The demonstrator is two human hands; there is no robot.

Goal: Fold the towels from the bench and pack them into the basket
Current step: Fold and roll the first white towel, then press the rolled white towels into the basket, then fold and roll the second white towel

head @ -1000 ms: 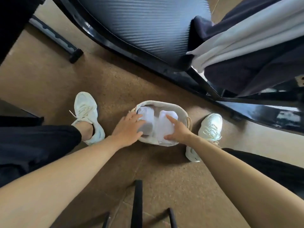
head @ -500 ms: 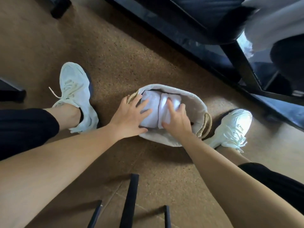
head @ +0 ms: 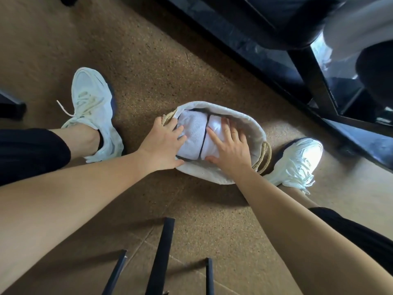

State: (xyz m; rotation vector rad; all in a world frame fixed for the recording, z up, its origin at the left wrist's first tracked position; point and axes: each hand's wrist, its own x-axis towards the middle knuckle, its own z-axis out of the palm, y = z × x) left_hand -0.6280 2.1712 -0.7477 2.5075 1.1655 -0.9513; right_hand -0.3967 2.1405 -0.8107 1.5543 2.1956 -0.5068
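Observation:
An oval basket (head: 244,119) with a white cloth liner and woven rope handles sits on the floor between my feet. Two folded white towels lie side by side inside it, a left towel (head: 194,133) and a right towel (head: 214,129), with a dark gap between them. My left hand (head: 163,149) lies flat on the left towel and the basket's left rim, fingers spread. My right hand (head: 230,151) presses flat on the right towel, fingers spread. Neither hand grips anything.
My two white sneakers, the left sneaker (head: 93,111) and the right sneaker (head: 297,160), flank the basket on a brown speckled floor. A black bench frame (head: 306,73) with light and dark cloth (head: 348,33) on it runs across the upper right. Thin black bars (head: 161,256) stand near me.
The view has tilted down and closer. Both hands have spread flatter over the towels; the right hand has shifted right, and the towels sit lower and closer together in the basket.

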